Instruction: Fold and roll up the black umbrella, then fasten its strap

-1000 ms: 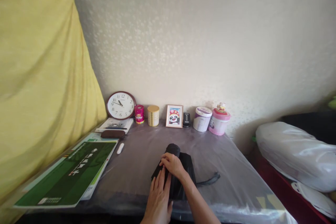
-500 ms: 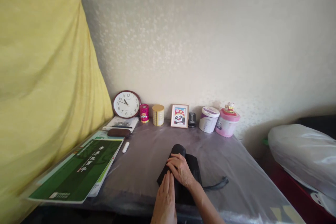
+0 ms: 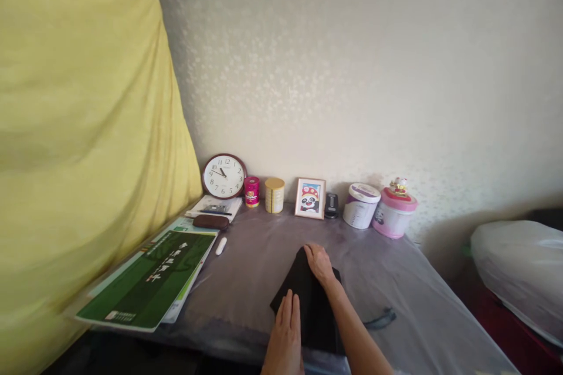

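A folded piece of black cloth [image 3: 312,316] lies at the near part of the table, its left corner spread out. My left hand [image 3: 285,328] rests flat on its near left part, fingers straight and side by side. At the cloth's far end, my right hand [image 3: 319,262] has its fingers bent over the edge; the fingertips are partly hidden. My right forearm crosses the cloth's right side. A dark strap [image 3: 382,319] lies on the table to the right of the forearm.
On the left lie a green book [image 3: 153,281], a brown case [image 3: 211,221] and a white stick-like object [image 3: 221,246]. Along the wall stand a clock [image 3: 224,176], a pink can [image 3: 252,191], a yellow-lidded can [image 3: 275,195], a picture frame [image 3: 310,198] and two tubs [image 3: 361,206].
My right hand has moved from the cloth's middle to its far end. The rounded bump there has gone, and the cloth looks flatter. My left hand stays on the near left part.
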Demonstrator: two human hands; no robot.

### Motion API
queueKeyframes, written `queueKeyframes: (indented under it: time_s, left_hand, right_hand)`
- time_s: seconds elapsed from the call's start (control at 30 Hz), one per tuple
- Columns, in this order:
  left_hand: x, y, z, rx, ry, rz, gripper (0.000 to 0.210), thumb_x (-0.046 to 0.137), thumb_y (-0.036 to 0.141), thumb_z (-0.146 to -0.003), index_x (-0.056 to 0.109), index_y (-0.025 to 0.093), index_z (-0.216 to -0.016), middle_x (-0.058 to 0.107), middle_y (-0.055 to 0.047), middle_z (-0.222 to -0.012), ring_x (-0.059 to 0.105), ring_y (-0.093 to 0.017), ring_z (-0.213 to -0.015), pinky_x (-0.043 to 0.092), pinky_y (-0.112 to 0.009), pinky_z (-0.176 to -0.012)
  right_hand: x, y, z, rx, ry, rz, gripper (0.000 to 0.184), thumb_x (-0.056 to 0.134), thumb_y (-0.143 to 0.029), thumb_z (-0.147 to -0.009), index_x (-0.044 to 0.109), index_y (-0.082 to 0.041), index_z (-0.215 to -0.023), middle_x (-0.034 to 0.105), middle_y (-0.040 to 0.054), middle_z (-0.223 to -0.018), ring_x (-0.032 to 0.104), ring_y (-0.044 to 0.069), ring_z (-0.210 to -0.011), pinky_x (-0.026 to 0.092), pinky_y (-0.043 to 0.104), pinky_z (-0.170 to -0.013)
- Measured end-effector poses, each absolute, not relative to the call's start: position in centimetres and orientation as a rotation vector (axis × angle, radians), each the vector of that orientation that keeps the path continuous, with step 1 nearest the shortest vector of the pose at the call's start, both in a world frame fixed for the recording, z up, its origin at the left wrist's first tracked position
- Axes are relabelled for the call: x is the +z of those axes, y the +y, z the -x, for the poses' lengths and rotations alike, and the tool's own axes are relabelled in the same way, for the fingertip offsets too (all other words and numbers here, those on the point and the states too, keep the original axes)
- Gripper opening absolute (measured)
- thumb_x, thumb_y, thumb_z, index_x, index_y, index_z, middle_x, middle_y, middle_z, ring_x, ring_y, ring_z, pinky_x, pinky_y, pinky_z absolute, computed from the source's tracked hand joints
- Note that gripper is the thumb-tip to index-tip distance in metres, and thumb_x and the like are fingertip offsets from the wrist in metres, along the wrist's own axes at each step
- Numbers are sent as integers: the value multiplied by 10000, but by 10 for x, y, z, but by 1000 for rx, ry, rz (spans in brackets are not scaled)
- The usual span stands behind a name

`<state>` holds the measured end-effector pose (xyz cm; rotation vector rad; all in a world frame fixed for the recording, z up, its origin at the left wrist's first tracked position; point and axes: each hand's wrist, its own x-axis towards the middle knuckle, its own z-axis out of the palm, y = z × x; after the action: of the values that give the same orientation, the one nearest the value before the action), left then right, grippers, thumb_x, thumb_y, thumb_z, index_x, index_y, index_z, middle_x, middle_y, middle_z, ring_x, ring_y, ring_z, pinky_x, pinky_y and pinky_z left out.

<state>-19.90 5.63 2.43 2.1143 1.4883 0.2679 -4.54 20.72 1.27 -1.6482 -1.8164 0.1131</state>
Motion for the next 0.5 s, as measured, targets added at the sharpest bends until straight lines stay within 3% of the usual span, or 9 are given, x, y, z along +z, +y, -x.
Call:
queueKeyframes:
  time_s: [0.17,0.37,0.5]
  left_hand:
    - [23,52,201,345,1470,-2133,932,433,-22,-527,89,49,-1391,12,-114,-1493,48,-241,-1381,148,-354,-1138]
    - [20,48,202,388,1492,-2202,882,394,-38,-573,89,57,-1395,33,-120,-1496,53,-234,-1380,166,-376,-1136]
    - [20,45,201,383,1533,-2242,856,347,-57,-602,68,71,-1401,37,-117,-1502,48,-215,-1380,178,-364,-1133]
  right_hand:
    - [8,179,3,53,-1595,1815,379,349,-288,-836,610,-81,-1018,650,183,-1039,603,272,-989,436,391,-883]
    - [-8,130,-26,279,-1402,1937,307,420,-376,-786,649,-189,-866,706,89,-879,659,225,-829,480,304,-748]
    - [-7,110,-15,335,-1436,1919,326,440,-419,-776,651,-184,-857,707,79,-817,660,228,-800,472,293,-704]
